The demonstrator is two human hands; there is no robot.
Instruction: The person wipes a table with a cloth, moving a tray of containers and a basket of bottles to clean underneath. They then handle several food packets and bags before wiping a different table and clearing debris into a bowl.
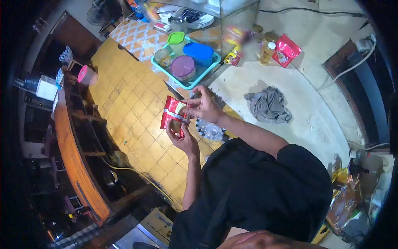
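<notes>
A red packet (168,114) with a silver-white band and a pale patch is held up in front of me between both hands. My left hand (183,140) grips its lower edge, with thumb and fingers closed on it. At the packet's upper right side, my right hand (207,108) pinches the edge with thumb and fingertips. Just beyond the packet, a dark blade-like object (173,90) sticks out by the tray. Below my hands, partly hidden by them, is a clear plastic-looking container (210,129) with a black-and-white rim.
A turquoise tray (169,76) ahead carries several lidded tubs. On the pale counter (298,143) at right lie a crumpled grey cloth (269,105), a white-capped bottle (266,54) and a red pouch (287,50). A pink bucket (87,75) stands left; a yellow cable (141,173) runs across the tiled floor (124,112).
</notes>
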